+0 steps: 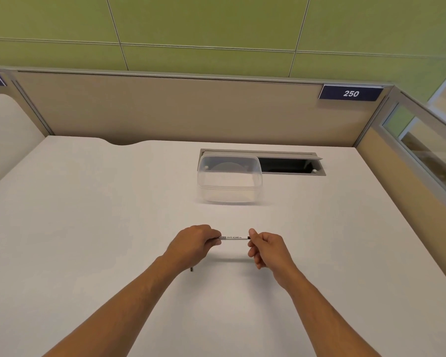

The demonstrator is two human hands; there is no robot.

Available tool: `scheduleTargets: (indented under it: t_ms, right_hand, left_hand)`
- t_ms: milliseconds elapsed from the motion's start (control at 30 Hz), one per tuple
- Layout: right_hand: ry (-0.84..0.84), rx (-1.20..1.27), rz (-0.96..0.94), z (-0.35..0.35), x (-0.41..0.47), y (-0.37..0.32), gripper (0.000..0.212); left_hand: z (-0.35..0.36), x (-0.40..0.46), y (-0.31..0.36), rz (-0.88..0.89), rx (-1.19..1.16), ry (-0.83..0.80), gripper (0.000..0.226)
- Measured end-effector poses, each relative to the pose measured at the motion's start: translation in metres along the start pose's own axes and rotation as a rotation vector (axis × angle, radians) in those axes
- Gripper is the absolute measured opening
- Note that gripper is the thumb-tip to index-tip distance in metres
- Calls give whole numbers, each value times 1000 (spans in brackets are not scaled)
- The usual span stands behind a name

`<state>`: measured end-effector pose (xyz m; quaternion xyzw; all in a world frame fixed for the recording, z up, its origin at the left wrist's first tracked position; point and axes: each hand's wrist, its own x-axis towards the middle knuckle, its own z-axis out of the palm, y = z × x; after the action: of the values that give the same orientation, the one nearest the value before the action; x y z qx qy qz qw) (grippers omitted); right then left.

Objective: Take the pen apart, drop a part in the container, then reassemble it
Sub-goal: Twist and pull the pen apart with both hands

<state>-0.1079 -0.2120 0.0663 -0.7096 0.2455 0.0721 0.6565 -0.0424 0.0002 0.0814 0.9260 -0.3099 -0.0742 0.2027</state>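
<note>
Pen (234,237) level above table (88,228), held at both ends. Left hand (193,243) grips its 9 o'clock end; right hand (267,247) pinches 3 o'clock end. Empty container (229,180) at 12 o'clock, well apart.

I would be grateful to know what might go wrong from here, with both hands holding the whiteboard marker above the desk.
1. The left hand and right hand grip only the ends of the slim white whiteboard marker, so a sudden release could send a part flying.
2. The clear plastic container sits well beyond the hands, beside the open dark cable slot; a dropped part might fall in there.
3. A small dark object lies half hidden under the left wrist and may get knocked.
</note>
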Motion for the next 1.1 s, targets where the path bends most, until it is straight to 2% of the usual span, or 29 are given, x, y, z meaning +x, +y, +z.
scheduleTargets:
  t_ms: [100,233,400,500,667,833,1100]
  right_hand:
    - [-12,-34,-23,1,1,2,33]
    - [-57,-22,-79,0,1,7,11]
    - [-69,24,-105,-1,0,10,12]
    - [-66,94,-94,-3,0,9,4]
    - [-34,65,-43,-1,-1,6,29]
    - [-24,17,-89,-2,1,10,12]
    - [6,18,-204,-4,0,16,20]
  left_hand:
    - [1,-1,-1,5,7,-2,22]
    - [3,-2,-4,-4,0,-14,23]
    - [5,0,-3,0,-8,-19,23]
    - [4,1,-1,6,-3,-19,23]
    - [4,1,1,9,3,-20,23]
    - [5,0,1,3,5,-51,24]
    - [6,-2,4,-22,-28,-71,25]
